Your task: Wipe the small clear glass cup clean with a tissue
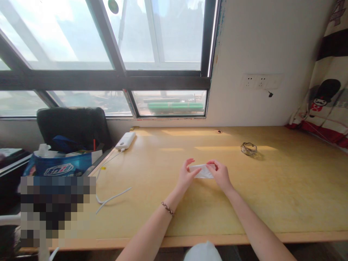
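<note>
Between my two hands, over the middle of the table, is a small flat white packet (203, 174), soft-looking and roughly rectangular. I cannot make out whether it is folded tissue or a plastic wrapper. My left hand (186, 174) pinches its left end, thumb across the near face and the other fingers curled behind. At the right end, my right hand (221, 175) grips it between thumb and fingertips. The fingers partly cover both ends of the packet.
A silvery-brown ring-shaped object (248, 149) lies on the wooden table (285, 188) at the right. A white power bank (125, 140) with a white cable (114, 197) lies at the left. Beyond the left edge are a blue bag (63, 165) and a black chair (73, 125).
</note>
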Motion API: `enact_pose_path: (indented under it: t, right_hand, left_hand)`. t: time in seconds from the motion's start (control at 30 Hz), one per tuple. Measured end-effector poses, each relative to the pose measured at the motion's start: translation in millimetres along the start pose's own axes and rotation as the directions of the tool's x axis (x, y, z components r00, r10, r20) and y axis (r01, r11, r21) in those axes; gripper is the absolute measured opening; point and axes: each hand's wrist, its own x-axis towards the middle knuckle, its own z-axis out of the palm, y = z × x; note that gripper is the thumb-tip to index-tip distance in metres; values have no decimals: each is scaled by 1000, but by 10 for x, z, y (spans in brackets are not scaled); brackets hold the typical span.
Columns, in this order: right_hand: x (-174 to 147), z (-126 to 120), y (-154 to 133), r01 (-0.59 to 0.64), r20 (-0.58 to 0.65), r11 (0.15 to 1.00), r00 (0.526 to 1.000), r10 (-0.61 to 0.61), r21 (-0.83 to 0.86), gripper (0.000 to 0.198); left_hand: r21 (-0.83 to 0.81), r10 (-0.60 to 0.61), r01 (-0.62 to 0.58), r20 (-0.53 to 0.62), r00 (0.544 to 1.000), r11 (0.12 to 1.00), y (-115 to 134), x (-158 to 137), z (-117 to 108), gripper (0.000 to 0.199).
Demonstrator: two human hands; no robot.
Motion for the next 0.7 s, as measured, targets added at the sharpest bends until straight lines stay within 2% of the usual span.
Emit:
enact_pose_path:
  t: [0.1, 0.2, 0.3, 0.4, 0.5, 0.57, 0.7]
  right_hand:
    - [-61, 12, -120, 109, 101, 994, 989, -106, -29, 14]
    - [-64, 31, -98, 80, 115, 996, 990, -83, 32, 18]
    - [-3, 46, 61, -36, 67, 998, 997, 32, 56, 21]
    - [52, 49, 208, -90, -4, 996, 996, 90, -21, 21]
    - [61, 33, 232, -27, -108, 986, 994, 8, -167, 20]
    - [57, 9, 204, 13, -158, 969, 986, -54, -246, 19]
    - [87, -57, 196, 15, -214, 955, 973, -82, -298, 17]
  left_hand:
    - [114, 78, -86, 77, 994, 990, 59, -39, -13, 26]
    - [199, 59, -95, 178, 982, 975, 68, -75, -12, 21]
    - [237, 42, -90, 199, 979, 967, 27, -82, -6, 25]
    - [273, 24, -72, 177, 984, 959, -13, -63, -4, 27]
    - [293, 20, -57, 129, 991, 954, -19, -47, 0, 28]
    - [272, -23, -6, 105, 994, 962, -10, -47, 4, 28]
    - [179, -99, 77, 118, 988, 981, -13, -36, -2, 30]
